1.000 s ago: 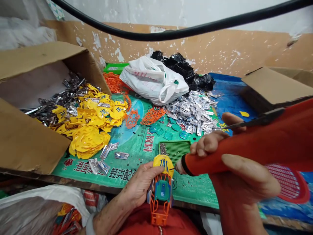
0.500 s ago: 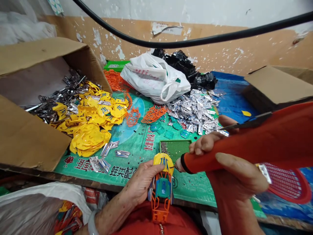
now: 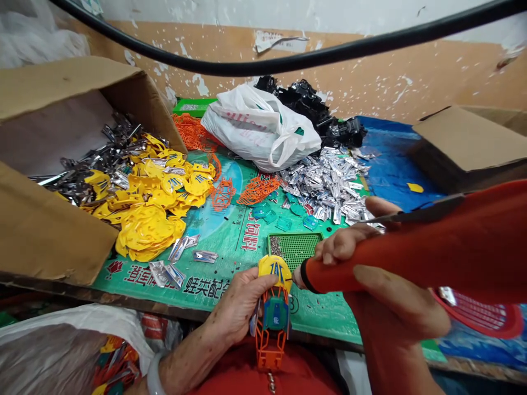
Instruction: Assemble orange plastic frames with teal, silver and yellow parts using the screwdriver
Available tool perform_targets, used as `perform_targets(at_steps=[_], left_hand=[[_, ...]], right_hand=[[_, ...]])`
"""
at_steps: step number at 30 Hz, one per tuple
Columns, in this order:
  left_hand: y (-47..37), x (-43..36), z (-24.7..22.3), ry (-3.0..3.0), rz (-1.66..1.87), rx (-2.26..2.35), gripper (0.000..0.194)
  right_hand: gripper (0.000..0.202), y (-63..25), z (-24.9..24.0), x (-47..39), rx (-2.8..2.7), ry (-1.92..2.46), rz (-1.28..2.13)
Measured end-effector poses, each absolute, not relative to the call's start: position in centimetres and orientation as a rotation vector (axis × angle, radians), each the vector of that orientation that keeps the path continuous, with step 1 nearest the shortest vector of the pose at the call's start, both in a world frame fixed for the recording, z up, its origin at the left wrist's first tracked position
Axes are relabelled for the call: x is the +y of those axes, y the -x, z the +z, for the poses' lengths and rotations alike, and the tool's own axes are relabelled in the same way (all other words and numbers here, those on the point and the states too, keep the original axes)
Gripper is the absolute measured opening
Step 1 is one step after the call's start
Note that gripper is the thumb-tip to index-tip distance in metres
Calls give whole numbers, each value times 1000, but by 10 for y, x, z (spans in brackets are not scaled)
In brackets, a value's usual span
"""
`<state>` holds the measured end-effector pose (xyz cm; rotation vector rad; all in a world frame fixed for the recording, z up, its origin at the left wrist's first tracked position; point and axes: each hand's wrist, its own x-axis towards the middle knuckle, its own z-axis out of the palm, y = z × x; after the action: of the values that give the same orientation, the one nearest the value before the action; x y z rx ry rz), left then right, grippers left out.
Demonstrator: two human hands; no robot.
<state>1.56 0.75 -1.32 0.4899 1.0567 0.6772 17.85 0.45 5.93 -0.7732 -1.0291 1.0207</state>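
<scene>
My left hand (image 3: 242,299) grips a toy car body (image 3: 275,312) with a yellow front, a green middle panel and an orange lattice frame. Its thumb lies over the yellow part. My right hand (image 3: 370,263) is wrapped round a red electric screwdriver (image 3: 411,247), held nearly level. The screwdriver's thin bit meets the right edge of the yellow part, near an orange bar; whether a screw sits there is too small to tell. Just beyond the car body lies a green mesh tray (image 3: 302,247) with small screws at its left end.
Yellow parts (image 3: 152,230) spill from a cardboard box (image 3: 53,219) on the left. Silver parts (image 3: 329,186), orange frames (image 3: 259,189) and a white plastic bag (image 3: 255,126) lie further back. A red basket (image 3: 481,315) stands right. A black cable (image 3: 247,66) hangs across the top.
Both hands, the car body and the screwdriver keep almost the same pose. The screwdriver has shifted slightly left, and the view has moved a little.
</scene>
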Motion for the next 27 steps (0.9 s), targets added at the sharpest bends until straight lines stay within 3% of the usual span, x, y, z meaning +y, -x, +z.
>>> perform_targets(at_steps=[27], left_hand=[[-13,7,-12,-438,703,1083,29]], right_hand=[[45,-166,61,5,-1163,894,966]])
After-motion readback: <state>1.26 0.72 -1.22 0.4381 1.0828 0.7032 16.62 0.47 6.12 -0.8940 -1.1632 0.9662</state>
